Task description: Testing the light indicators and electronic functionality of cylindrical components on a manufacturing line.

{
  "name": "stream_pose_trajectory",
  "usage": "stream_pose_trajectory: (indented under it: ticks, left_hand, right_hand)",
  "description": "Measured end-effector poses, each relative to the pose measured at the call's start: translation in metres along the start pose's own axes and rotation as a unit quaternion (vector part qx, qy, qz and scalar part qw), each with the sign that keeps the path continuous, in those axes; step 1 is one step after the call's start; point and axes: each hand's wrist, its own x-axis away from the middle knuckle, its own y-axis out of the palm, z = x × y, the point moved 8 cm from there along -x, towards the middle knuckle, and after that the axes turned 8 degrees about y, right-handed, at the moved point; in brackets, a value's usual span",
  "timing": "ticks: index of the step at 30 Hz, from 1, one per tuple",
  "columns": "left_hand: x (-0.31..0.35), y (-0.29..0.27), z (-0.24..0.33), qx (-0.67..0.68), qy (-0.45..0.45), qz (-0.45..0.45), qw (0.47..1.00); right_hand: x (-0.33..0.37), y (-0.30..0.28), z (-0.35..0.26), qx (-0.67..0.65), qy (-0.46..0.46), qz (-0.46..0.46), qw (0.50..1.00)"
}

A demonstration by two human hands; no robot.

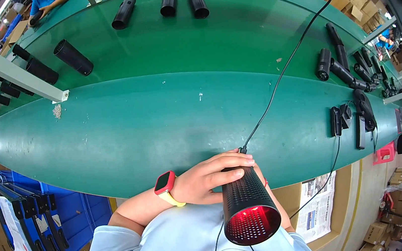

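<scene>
A black perforated tube [245, 196] points its open end toward me, and red light glows inside it. My left hand [207, 178] is closed around its upper left side, with the fingers lying across the top. Behind the tube is my right hand [260, 171]; its fingers are mostly hidden, so their grip does not show. A thin black cable [273, 94] runs from the upper right down to a plug [244, 149] at the tube's far end, beside my left fingers. On my left wrist sits a red watch [164, 182] with a yellow strap.
The green bench [125, 130] bears several black cylinders [73, 57] along its far strip. Black adapters [336, 121] with cords lie at right, near more cylinders [324, 64]. A grey post [18, 71] stands left. Blue crates [87, 206] sit below; another person's hand [46, 10] shows far left.
</scene>
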Motion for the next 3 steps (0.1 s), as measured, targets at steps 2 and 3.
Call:
stream_pose_trajectory:
  ticks: [2,3]
  left_hand:
    - [-0.001,0.003,-0.001,0.030,-0.003,-0.012,0.999]
    - [-0.003,0.004,-0.003,0.045,-0.004,-0.020,0.999]
  right_hand:
    - [0.010,0.006,-0.019,0.380,-0.201,-0.106,0.897]
    - [0.017,0.006,-0.016,0.546,-0.288,-0.153,0.772]
